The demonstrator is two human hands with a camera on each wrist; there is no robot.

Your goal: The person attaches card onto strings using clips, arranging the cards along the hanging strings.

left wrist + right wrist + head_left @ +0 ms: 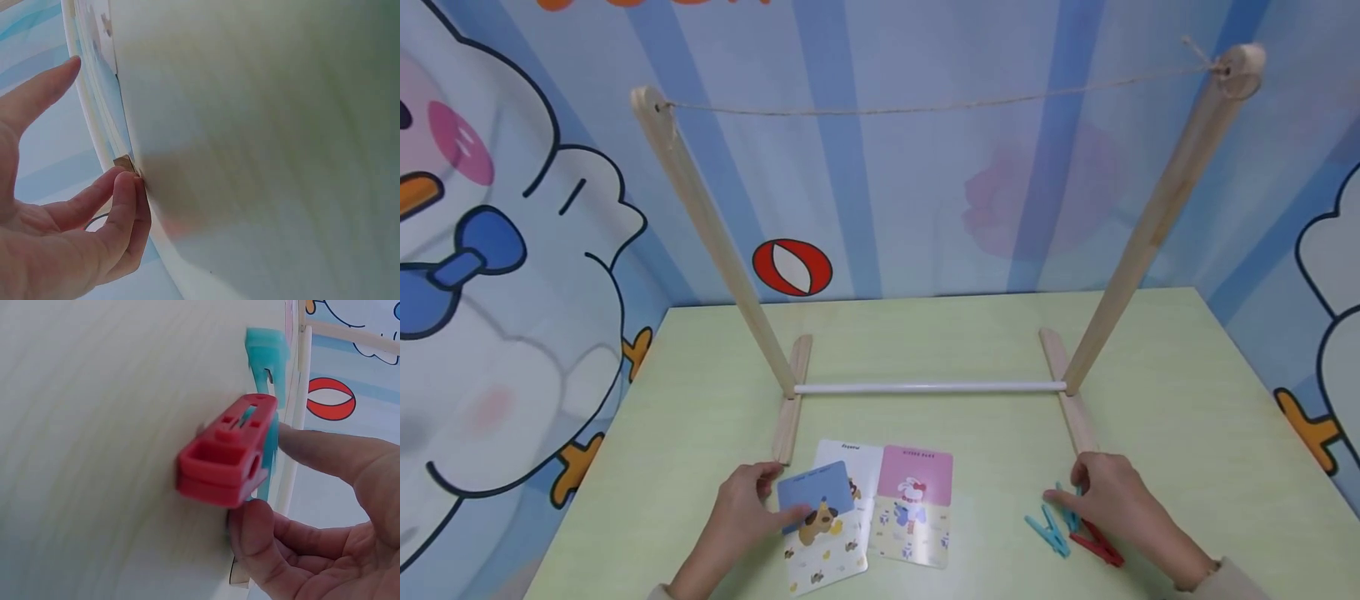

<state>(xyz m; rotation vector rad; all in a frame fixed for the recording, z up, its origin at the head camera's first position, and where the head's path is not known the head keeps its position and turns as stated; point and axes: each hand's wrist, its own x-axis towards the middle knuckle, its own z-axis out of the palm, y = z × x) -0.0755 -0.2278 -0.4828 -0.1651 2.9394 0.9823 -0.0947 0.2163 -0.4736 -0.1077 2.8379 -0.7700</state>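
Note:
My left hand (pixel 741 508) is at the left edge of a blue-topped card (pixel 827 546) with a dog picture. Its thumb reaches over that card, apart from the bent fingers, whose tips are close to the tabletop in the left wrist view. The dog card overlaps a white card (pixel 857 457); a pink-topped card (pixel 915 500) with a rabbit lies beside it. My right hand (pixel 1108 496) has thumb and fingers around a teal clothespin (pixel 270 447), partly hidden. A red clothespin (pixel 1097 546) lies under that hand, and another teal clothespin (pixel 1047 531) to its left.
A wooden frame stands behind the cards, with a left post (pixel 718 242), a right post (pixel 1157 217) and a white rod (pixel 925 388) between their feet. A thin string (pixel 880 112) joins the post tops. The pale green table (pixel 925 337) meets a cartoon-printed backdrop (pixel 895 200).

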